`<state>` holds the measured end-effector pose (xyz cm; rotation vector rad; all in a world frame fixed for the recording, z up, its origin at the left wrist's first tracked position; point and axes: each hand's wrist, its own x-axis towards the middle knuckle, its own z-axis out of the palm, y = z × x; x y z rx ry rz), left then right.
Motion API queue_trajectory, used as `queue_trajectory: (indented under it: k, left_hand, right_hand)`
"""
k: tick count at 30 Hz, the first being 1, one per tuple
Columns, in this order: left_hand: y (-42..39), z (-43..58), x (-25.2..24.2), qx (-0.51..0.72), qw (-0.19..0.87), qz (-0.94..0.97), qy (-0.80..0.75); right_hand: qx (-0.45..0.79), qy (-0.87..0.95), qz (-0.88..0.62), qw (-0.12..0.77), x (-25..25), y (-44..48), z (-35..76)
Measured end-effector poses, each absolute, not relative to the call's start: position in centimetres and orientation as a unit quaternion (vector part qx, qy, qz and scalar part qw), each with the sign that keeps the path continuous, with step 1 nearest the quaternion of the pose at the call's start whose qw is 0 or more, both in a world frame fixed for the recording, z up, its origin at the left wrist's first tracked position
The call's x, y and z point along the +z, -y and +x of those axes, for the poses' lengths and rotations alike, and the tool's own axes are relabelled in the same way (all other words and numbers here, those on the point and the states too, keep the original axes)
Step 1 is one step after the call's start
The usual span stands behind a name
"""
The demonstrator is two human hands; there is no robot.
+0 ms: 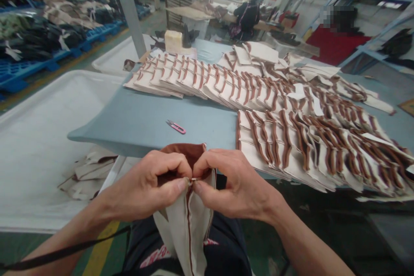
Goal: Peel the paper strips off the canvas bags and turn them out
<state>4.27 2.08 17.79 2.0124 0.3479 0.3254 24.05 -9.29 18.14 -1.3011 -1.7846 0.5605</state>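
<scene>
A cream fabric piece [174, 224] with brown lining and a brown seam down its middle hangs over my lap. Its top edge is pinched by my left hand [155, 179], thumb against curled forefinger. Just beside it, my right hand [226, 181] grips the same edge at the seam in a like pinch. The fingertips of both hands nearly meet there, and what lies right between them is too small to make out. Beyond the hands, pink-handled thread snips [176, 127] lie on the blue-grey table [145, 114].
Overlapping rows of cream-and-brown sewn pieces [200, 79] cover the table's back, with another row [291, 142] at the right. A white bin [64, 108] holding fabric pieces stands left. A metal post [127, 8] rises behind. Two people [246, 19] are farther back.
</scene>
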Motion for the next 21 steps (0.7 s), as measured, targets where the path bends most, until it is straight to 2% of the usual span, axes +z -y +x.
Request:
queue_trajectory:
  k: [5,8,15,21]
  left_hand:
    - [-1.7,4.1,19.1,0.159,0.367,0.911,-0.104]
    - [-1.2,3.9,19.2,0.174,0.326,0.922,-0.120]
    - [-0.8,3.7,18.0,0.188,0.457,0.857,-0.144]
    - [-1.6,3.5,17.7,0.141,0.512,0.833,-0.155]
  right_hand:
    - [0.262,0.689,-0.528,0.421,17.8,9.1,24.2]
    - [0.289,0.673,-0.531,0.425,17.7,9.0,24.3]
    - [0.370,0.653,-0.500,0.432,18.2,8.8,24.4]
    - [0.352,0.670,-0.511,0.408,18.4,8.8,24.3]
